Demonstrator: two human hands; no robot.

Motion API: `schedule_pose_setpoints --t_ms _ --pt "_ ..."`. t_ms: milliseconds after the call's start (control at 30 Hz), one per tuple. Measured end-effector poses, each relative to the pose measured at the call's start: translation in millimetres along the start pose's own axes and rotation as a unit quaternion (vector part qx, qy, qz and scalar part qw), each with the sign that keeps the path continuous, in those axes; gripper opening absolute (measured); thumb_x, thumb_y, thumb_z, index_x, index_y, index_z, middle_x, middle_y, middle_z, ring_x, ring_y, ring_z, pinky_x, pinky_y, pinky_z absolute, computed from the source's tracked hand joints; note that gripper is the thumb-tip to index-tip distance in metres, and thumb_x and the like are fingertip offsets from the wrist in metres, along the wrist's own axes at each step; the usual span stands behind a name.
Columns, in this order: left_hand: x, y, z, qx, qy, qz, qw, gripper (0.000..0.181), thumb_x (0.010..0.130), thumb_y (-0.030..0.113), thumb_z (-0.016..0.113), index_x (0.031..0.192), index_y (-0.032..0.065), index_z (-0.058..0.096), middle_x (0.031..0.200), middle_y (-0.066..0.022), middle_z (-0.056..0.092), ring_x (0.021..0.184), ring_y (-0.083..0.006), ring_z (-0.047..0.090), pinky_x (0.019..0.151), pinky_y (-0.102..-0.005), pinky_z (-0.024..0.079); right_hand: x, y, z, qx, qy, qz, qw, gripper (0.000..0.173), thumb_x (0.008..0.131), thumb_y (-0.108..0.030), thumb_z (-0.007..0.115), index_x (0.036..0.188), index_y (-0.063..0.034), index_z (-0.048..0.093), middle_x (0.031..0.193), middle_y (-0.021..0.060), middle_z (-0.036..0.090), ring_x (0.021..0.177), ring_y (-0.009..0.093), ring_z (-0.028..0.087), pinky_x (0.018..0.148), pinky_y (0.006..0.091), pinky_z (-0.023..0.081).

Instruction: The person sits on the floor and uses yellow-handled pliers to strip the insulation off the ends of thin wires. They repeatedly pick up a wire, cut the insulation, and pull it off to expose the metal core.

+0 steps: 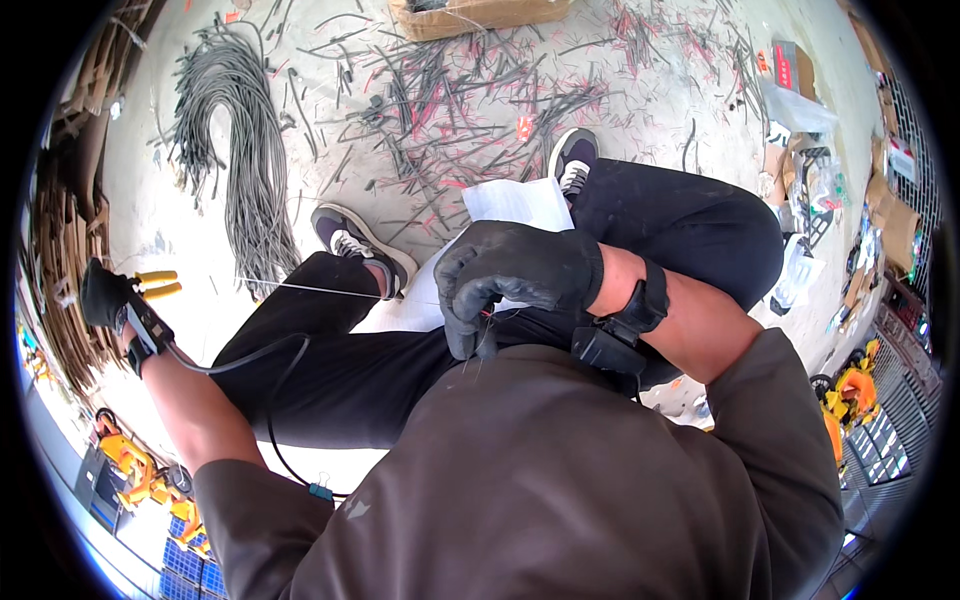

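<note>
My right hand (517, 277), in a black glove, is above my lap, its fingers pinched on thin wires (484, 345) with a small red part between them. A thin pale strand (322, 289) runs from this hand towards the left, across my knee. At the far left is my left hand (105, 292), also in a black glove, beside the yellow handles of a hand tool (159, 285). Whether it grips the tool cannot be seen. White paper (517, 204) lies beneath and beyond my right hand, between my legs. A large bundle of grey cables (251, 172) lies on the floor ahead left.
Grey and red cable scraps (435, 112) are scattered on the floor before my shoes. A cardboard box (480, 22) stands beyond them. Flattened cardboard (71, 225) is stacked at left; packaging and plastic bags (799, 112) lie at right. A black cable (274, 397) hangs from my left wrist device.
</note>
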State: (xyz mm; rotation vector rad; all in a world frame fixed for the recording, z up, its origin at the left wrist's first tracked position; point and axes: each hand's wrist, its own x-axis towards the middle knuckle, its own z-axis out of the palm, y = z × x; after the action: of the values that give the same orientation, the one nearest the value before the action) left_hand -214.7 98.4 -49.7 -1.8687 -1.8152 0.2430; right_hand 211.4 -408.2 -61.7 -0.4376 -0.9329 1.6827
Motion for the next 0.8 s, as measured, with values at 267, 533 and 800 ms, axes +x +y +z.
schedule_pose_setpoints --t_ms 267,533,800 --pt "-7.2 4.0 -6.4 -0.168 -0.061 -0.118 0.977 0.015 0.091 0.019 0.062 0.097 0.0063 0.066 0.094 -0.0105 0.073 0.075 -0.0224 0.071 0.061 -0.0350 0.055 -4.9 -4.9 -2.7 0.137 0.055 0.127 0.981 0.014 0.092 -0.005 0.059 0.084 0.0047 0.065 0.083 0.0159 0.069 0.074 0.025 0.072 0.061 0.0319 0.061" --pt "-15.9 6.9 -13.6 0.126 -0.014 -0.009 0.992 0.041 0.064 0.028 0.088 0.099 0.0210 0.068 0.088 -0.0061 0.074 0.076 -0.0297 0.072 0.051 -0.0406 0.049 -12.6 -0.8 -6.4 0.128 0.073 0.141 0.979 0.019 0.091 -0.009 0.058 0.082 0.0061 0.065 0.082 0.0158 0.069 0.071 0.025 0.072 0.059 0.0321 0.060" --pt "-8.4 -31.4 20.2 0.031 0.011 -0.005 0.999 0.024 0.071 0.025 0.082 0.085 0.0124 0.067 0.074 -0.0052 0.072 0.062 -0.0247 0.069 0.046 -0.0372 0.048 -17.6 0.2 -9.9 -0.005 0.047 0.074 0.996 0.018 0.090 -0.010 0.058 0.081 0.0041 0.066 0.079 0.0165 0.069 0.062 0.022 0.070 0.057 0.0312 0.057"
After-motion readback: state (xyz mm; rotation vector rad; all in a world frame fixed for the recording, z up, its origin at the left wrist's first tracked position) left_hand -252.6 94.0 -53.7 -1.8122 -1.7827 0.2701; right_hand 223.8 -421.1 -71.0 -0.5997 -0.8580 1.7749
